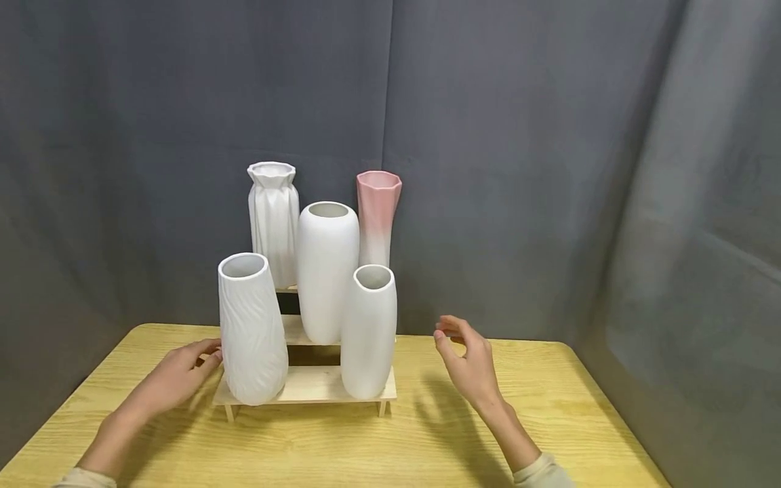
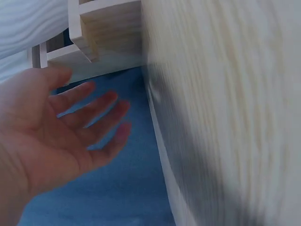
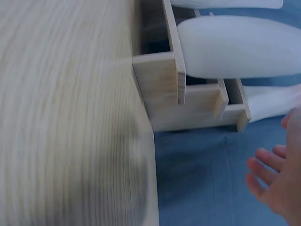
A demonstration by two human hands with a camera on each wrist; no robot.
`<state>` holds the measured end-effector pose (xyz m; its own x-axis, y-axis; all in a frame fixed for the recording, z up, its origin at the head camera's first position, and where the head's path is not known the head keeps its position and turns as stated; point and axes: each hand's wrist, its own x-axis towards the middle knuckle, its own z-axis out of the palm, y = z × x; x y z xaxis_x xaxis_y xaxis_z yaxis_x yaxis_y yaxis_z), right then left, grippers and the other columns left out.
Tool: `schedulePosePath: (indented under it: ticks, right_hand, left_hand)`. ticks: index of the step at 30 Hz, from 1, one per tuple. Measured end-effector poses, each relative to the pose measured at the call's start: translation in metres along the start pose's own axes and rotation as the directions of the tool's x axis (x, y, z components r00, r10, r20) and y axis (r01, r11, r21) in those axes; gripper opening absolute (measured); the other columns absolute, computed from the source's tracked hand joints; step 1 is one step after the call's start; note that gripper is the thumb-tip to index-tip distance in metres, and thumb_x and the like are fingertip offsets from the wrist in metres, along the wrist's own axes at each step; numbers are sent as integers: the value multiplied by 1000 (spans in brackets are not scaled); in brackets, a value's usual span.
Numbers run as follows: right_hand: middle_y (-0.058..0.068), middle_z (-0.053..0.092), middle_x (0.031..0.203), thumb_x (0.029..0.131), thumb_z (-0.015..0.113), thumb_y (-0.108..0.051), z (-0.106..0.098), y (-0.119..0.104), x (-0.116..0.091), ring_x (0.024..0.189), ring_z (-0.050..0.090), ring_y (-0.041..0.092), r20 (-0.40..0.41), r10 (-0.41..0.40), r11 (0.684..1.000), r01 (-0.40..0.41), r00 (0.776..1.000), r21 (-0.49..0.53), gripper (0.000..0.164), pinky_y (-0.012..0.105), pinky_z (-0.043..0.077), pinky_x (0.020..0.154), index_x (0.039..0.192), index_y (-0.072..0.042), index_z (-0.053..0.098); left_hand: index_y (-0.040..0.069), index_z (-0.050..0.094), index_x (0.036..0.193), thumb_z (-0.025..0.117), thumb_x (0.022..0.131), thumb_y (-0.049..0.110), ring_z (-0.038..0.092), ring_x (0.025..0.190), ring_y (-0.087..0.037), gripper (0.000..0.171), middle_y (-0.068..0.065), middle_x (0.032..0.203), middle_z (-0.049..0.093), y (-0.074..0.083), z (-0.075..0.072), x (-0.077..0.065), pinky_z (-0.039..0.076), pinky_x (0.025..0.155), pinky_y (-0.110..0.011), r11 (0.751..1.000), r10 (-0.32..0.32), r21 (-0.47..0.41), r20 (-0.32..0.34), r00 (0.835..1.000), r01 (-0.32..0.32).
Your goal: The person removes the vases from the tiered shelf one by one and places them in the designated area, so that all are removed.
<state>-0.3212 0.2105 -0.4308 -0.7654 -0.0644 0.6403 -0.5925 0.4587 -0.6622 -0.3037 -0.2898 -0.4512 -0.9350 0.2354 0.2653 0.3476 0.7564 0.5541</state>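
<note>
Fingers [image 2: 94, 109] of left hand [image 1: 177, 376] loosely spread, holding nothing, beside wavy white vase [image 1: 253, 332]; contact unclear. Right hand [image 1: 472, 366] loosely curved, empty, apart from smooth white vase [image 1: 369, 339]. Both vases stand on lowest step of wooden stand [image 1: 314, 385], on tabletop [image 1: 305, 454]. Likely stiff, brittle ceramic, moderate weight; matte finish should give some grip. I'd wrap each round mid-body, not hook the rim.
</note>
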Motion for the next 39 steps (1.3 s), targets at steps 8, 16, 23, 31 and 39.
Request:
schedulePosePath:
  ticks: [8, 16, 23, 31, 39]
  right_hand:
    - [10, 70, 113, 99, 65, 0, 17, -34, 1, 105, 67, 29, -3, -98, 991, 98, 995, 86, 27, 41, 55, 92, 126, 0, 65]
    - [18, 69, 111, 97, 67, 2, 38, -74, 8, 101, 67, 33, 43, -186, 974, 178, 982, 142, 29, 49, 55, 89, 125, 4, 64]
    - [4, 66, 125, 96, 73, -16, 50, -58, 4, 114, 63, 28, 125, -165, 968, 136, 978, 212, 47, 55, 51, 94, 140, -11, 57]
    - [-2, 57, 136, 85, 84, -33, 52, -49, -1, 124, 53, 21, 205, -64, 980, 22, 977, 200, 76, 56, 48, 97, 150, -26, 46]
    - [-5, 51, 142, 80, 90, -30, 63, -41, -9, 129, 49, 21, 304, 17, 956, -104, 952, 272, 91, 48, 48, 100, 154, -34, 38]
  left_hand:
    - [-4, 52, 143, 46, 110, 26, 68, 89, -26, 45, -16, 112, 66, 4, -9, -4, 57, 66, -37, 962, -132, -231, 69, 989, 145]
    - [-9, 35, 152, 45, 111, 31, 64, 108, -34, 58, -27, 131, 57, 2, -17, -26, 59, 80, -44, 796, -302, -463, 253, 919, 389]
    - [-8, 25, 155, 54, 107, 25, 64, 108, -33, 66, -22, 129, 56, 6, -11, -42, 57, 87, -46, 620, -330, -622, 347, 878, 479]
    - [-9, 25, 156, 63, 97, 1, 64, 107, -28, 70, -16, 126, 58, 4, 11, -36, 55, 91, -43, 480, -272, -756, 354, 895, 445]
    - [-2, 39, 152, 61, 98, -4, 65, 107, -21, 58, -9, 121, 59, -11, 15, -37, 52, 97, -44, 312, -213, -837, 400, 892, 450]
